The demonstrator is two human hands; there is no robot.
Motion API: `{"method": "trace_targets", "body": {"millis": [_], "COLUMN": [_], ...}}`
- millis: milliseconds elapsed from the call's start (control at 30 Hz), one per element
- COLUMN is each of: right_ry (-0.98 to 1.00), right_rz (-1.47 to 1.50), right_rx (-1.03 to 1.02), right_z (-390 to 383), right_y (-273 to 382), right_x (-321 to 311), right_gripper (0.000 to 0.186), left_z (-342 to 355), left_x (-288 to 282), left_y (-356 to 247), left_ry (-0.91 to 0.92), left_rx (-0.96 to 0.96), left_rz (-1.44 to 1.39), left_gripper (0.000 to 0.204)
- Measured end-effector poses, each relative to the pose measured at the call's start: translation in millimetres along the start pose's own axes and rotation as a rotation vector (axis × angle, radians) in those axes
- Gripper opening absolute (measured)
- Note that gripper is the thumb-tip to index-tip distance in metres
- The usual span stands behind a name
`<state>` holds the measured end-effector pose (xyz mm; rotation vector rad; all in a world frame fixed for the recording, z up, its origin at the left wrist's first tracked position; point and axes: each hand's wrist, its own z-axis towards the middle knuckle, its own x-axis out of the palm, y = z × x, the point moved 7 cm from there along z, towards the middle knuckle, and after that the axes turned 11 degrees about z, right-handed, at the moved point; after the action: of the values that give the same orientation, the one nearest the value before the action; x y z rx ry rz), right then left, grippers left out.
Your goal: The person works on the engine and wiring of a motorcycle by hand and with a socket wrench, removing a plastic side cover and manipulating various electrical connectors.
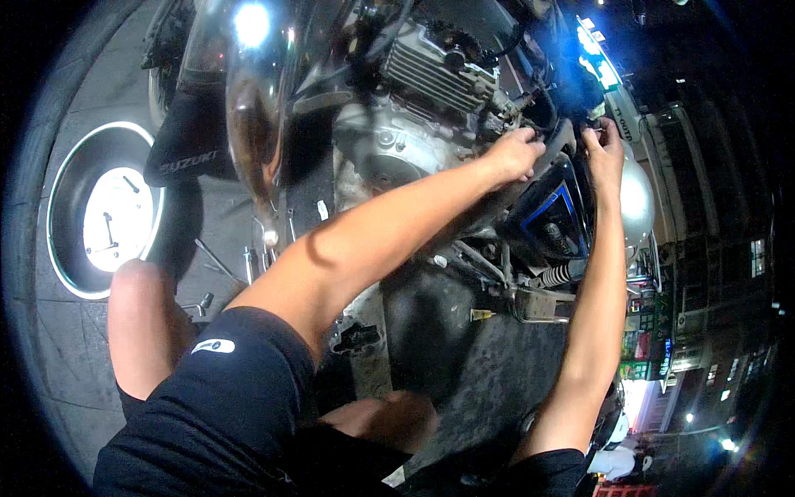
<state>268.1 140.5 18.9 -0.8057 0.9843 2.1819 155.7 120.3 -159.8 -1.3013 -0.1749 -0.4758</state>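
A parked motorcycle shows its finned engine (439,70), silver crankcase (381,141) and black side panel with blue trim (546,219). My left hand (517,153) is closed at the dark hoses and fittings just behind the engine; what its fingers grip is hidden. A little to its right, my right hand (604,149) pinches at a small dark part (593,125) beside the frame, too small to name. Both forearms reach up from the lower edge across the bike.
A round metal tray (66,224) with a few small items lies at left on the pavement. Several tools (215,258) lie beside the chrome exhaust pipe (257,116). My bare knee (141,302) is near the tray. Lit shopfronts (638,389) and a distant person (613,460) show at right.
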Motion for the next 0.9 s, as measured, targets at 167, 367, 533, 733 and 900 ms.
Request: {"method": "trace_targets", "body": {"millis": [167,367,533,733,900], "right_ry": [0.117,0.176,0.189,0.165,0.046], "right_rz": [0.001,0.106,0.116,0.106,-0.081], "right_rx": [-0.012,-0.029,0.056,0.028,0.081], "right_z": [-0.3,-2.0,-3.7,0.4,4.9], "right_y": [16.3,21.8,22.0,10.2,-12.9], "right_x": [7.3,13.8,15.8,8.4,4.8], "right_gripper": [0.027,0.019,0.012,0.015,0.029], "left_z": [7.5,20.1,11.8,-13.3,-55.2], "left_x": [-1.2,-19.4,-18.7,-35.8,-76.3], "left_y": [0.8,0.9,4.3,8.5,35.4], "left_ry": [0.071,-0.063,-0.049,0.022,-0.01], "left_rx": [0.041,0.064,-0.043,-0.015,0.043], "left_rz": [-0.144,0.199,0.019,-0.165,0.136], "left_gripper": [0.036,0.028,0.038,0.041,0.033]}}
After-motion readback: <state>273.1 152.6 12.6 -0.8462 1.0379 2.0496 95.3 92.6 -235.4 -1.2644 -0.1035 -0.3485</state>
